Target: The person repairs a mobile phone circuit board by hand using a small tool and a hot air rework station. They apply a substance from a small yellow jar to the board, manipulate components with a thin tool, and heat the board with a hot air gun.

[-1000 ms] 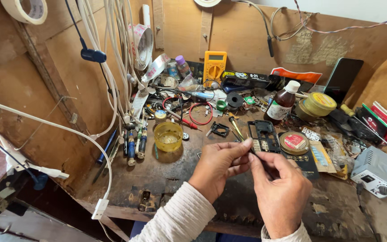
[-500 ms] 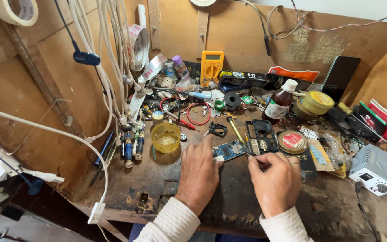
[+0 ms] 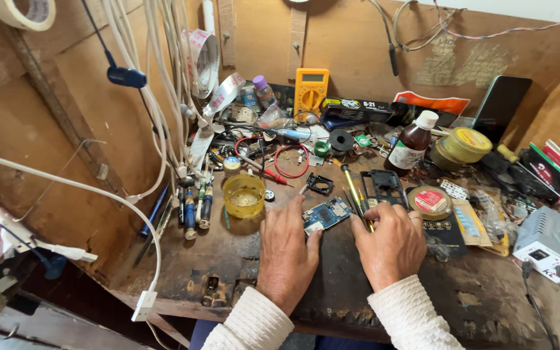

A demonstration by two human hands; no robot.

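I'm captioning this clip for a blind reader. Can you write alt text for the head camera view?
Seen from above, a person's left hand rests on a small blue circuit board while the right hand lies beside it near thin tools, on a cluttered wooden workbench. Around them sit a yellow plastic cup, a yellow multimeter, a brown bottle and hanging white cables.

A second ago you held both hands raised together above the bench, fingertips pinching something small between them. Then you lowered them and spread them apart: your left hand [image 3: 288, 249] came down flat beside the blue circuit board [image 3: 326, 214], and your right hand [image 3: 389, 245] settled by the tweezers [image 3: 356, 196].
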